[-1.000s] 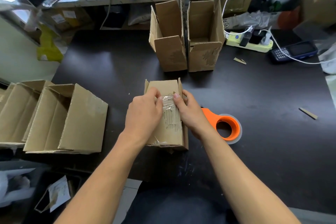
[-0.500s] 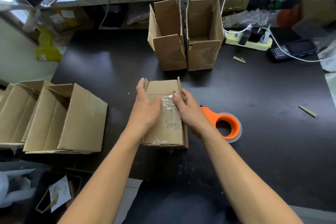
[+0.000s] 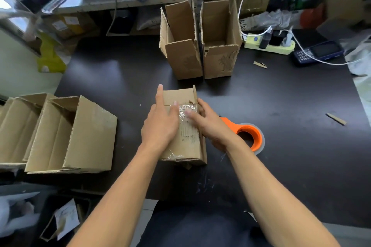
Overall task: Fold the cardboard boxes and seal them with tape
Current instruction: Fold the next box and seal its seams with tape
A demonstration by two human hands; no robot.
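— Where is the box you're sealing?

— The small cardboard box (image 3: pixel 184 126) lies on the dark worktop (image 3: pixel 281 106), near the middle of its near edge, right in front of me. A strip of clear tape (image 3: pixel 186 109) runs across its top face.

— What are your hands doing?

— My left hand (image 3: pixel 160 124) lies flat on the left half of the box top, fingers straight, the forefinger reaching past the far edge, the thumb pressing beside the tape. It grips nothing. My right hand (image 3: pixel 210 126) is at the box's right side, fingers laid over the top edge onto the tape; it's blurred, so I cannot tell whether it's curled round the edge or merely pressing.

— And the tape dispenser?

— The orange tape dispenser (image 3: pixel 249 138) lies on the worktop just right of my right wrist, untouched.

— Other boxes?

— Two open cardboard boxes (image 3: pixel 200 54) stand upright side by side near the far edge, flaps up. Two more opened boxes (image 3: pixel 66 136) lie on their sides at the left edge, touching each other.

— Anything else?

— A pale yellow power strip (image 3: pixel 269 46) and a dark blue handheld terminal (image 3: pixel 319 52) sit toward the far right corner, with a white cable (image 3: pixel 313 60) running across the terminal. Cardboard scraps (image 3: pixel 336 119) lie on the right side.
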